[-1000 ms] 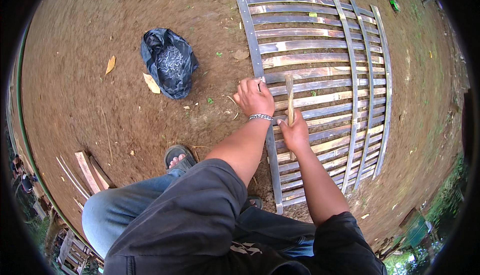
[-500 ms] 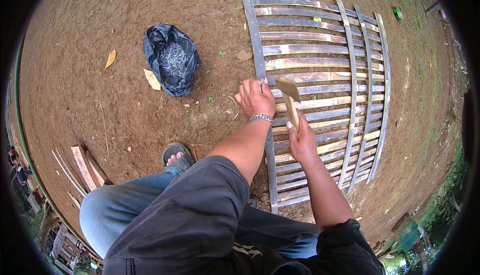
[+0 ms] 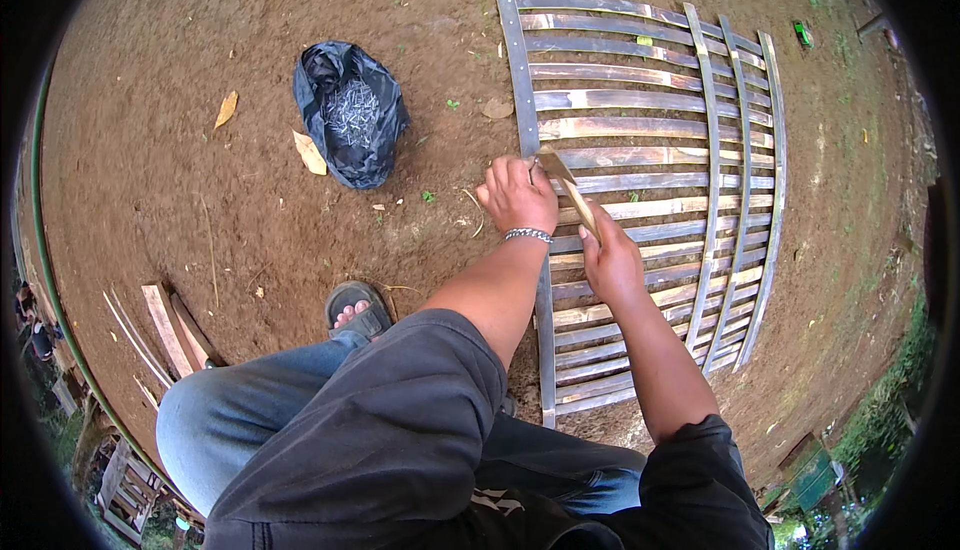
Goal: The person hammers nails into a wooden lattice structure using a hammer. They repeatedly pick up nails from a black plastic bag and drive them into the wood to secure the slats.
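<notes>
A slatted bamboo panel [image 3: 625, 128] lies on the ground, its crosswise slats joined by long strips. Over the panel's left edge strip [image 3: 516, 65], my left hand [image 3: 518, 196] is closed, its thumb and fingertips pinched together against the bamboo. Whatever sits in that pinch is too small to make out. My right hand [image 3: 613, 258] grips a hammer [image 3: 578, 200] by its wooden handle. The hammer's flat metal head is right beside my left fingertips, over the edge strip. To the left stands an open black plastic bag [image 3: 388, 145] with many loose nails [image 3: 350, 113] inside.
Brown dirt ground [image 3: 260, 250] surrounds the panel. Dry leaves [image 3: 309, 154] lie beside the bag. Wooden pieces [image 3: 170, 330] rest near my left knee, and my sandalled foot [image 3: 357, 312] is planted below the bag. A green hose [image 3: 42, 240] runs along the far left.
The hammer has come down and left, its head moving from above the slats to beside my left fingertips. My left hand keeps its pinch at the edge strip.
</notes>
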`<state>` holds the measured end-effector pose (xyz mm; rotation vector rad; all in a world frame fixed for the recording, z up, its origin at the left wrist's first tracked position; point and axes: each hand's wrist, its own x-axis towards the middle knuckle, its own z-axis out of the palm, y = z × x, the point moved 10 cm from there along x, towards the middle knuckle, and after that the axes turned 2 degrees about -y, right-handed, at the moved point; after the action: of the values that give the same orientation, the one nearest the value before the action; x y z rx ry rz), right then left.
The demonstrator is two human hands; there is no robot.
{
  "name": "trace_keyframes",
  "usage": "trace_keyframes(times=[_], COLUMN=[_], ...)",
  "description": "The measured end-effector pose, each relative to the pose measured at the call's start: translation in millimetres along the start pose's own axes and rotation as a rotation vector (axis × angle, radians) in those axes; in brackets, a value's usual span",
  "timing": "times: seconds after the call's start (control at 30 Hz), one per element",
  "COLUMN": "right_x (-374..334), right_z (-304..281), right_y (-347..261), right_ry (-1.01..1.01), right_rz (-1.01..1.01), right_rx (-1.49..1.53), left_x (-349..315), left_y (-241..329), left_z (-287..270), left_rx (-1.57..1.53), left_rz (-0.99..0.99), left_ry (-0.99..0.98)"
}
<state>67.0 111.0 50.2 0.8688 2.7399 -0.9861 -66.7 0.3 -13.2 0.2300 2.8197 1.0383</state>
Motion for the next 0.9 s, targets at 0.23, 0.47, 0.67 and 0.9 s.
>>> trace_keyframes(times=[0.23,0.47,0.67,0.9], right_x=[1,2,4,1], right_z=[-7,-11,2,4], right_y=[-5,-6,4,6], right_ry=[0.052,0.09,-0.043,-0.026], right_rz=[-0.029,-0.04,0.04,0.063], right_rx=[0.014,0.003,-0.033,0.028], left_x=[-2,0,1,-3], left_y=[-2,-1,1,0], left_z=[1,1,1,1], left_rx=[0.011,-0.007,0.026,0.008], left_rz=[-0.01,-0.018,-0.005,-0.005], left_ry=[0.009,-0.004,-0.019,-0.001])
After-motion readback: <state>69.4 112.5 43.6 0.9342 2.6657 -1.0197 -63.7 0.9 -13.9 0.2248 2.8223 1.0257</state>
